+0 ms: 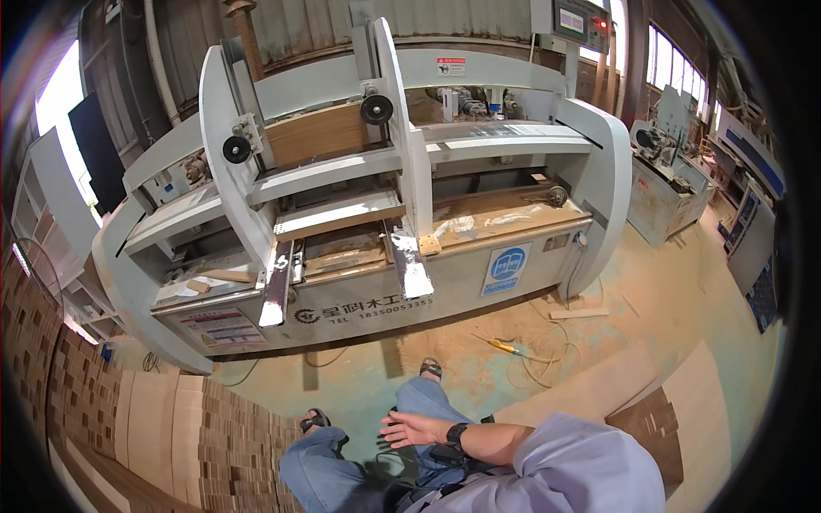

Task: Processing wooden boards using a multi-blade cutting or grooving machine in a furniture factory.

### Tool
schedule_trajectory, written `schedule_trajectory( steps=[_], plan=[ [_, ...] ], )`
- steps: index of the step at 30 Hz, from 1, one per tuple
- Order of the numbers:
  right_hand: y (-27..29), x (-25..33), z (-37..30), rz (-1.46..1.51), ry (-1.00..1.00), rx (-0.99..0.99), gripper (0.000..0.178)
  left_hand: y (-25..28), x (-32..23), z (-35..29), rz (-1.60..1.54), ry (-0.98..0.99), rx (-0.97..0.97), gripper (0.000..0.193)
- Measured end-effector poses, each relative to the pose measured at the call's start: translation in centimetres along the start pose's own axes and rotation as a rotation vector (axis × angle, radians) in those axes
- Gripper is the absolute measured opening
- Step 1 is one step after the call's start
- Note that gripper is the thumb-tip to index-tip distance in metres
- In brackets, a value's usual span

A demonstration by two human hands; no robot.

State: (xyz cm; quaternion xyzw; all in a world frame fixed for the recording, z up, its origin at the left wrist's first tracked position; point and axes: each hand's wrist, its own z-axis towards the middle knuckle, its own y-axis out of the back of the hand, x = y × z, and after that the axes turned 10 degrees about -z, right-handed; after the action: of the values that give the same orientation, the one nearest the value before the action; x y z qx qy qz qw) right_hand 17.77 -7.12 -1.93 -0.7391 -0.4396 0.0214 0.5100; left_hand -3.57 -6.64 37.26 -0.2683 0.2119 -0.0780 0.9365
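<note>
Grey-blue sleeve comes in from lower right, forearm bare past the cuff, black watch (457,434) on the wrist; this is the right hand (414,427), held flat out w/ palm roughly down and fingers (392,421) spread, pointing toward the person's left. It's released, gripping nothing, touching nothing, hovering over the jeans-clad knees. Left hand isn't in view. Legs in blue jeans (318,466), feet in dark sandals: one sandal (313,420) at left, another (431,368) further fwd, both on a green floor (368,385) dusted w/ sawdust. Nearest thing to the hand besides the legs is a stack of thin wood boards (214,436) at lower left, edges showing in stepped rows; well apart from the hand, not touched. More flat sheets (599,389) lie on the floor at right, w/ a darker panel (654,427) beside them. Ahead stands a big pale-grey woodworking machine (393,188) w/ arched end frames, black handwheels (376,109), two metal rails sloping toward the person, and wood pieces (505,214) lying on its bed. A loose cable coil w/ a yellow-handled tool (505,345) lies on the floor near the machine's base. Another machine (663,171) stands at far right by the windows.
</note>
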Motion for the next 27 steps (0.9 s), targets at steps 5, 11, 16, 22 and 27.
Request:
schedule_trajectory(
  steps=[5,11,16,22,27],
  plan=[
    [0.0,0.1,-0.3,0.001,0.005,0.000,0.038,1.0,0.9,-0.3,-0.144,0.026,-0.133,0.007],
    [0.4,0.1,-0.2,0.007,0.005,-0.019,0.037,2.9,3.2,-0.1,-0.344,0.070,-0.275,0.008],
    [-0.1,0.3,-0.3,0.013,-0.010,-0.012,0.036,4.6,5.8,0.2,-0.509,0.107,-0.394,0.009],
    [1.4,-0.3,0.4,0.014,0.023,0.017,0.036,7.5,4.5,-1.5,-0.562,0.023,-0.600,0.010],
    [0.1,0.9,-0.7,-0.006,0.021,0.038,0.033,10.2,3.9,-4.8,-0.600,-0.041,-0.670,0.004]
  ],
)
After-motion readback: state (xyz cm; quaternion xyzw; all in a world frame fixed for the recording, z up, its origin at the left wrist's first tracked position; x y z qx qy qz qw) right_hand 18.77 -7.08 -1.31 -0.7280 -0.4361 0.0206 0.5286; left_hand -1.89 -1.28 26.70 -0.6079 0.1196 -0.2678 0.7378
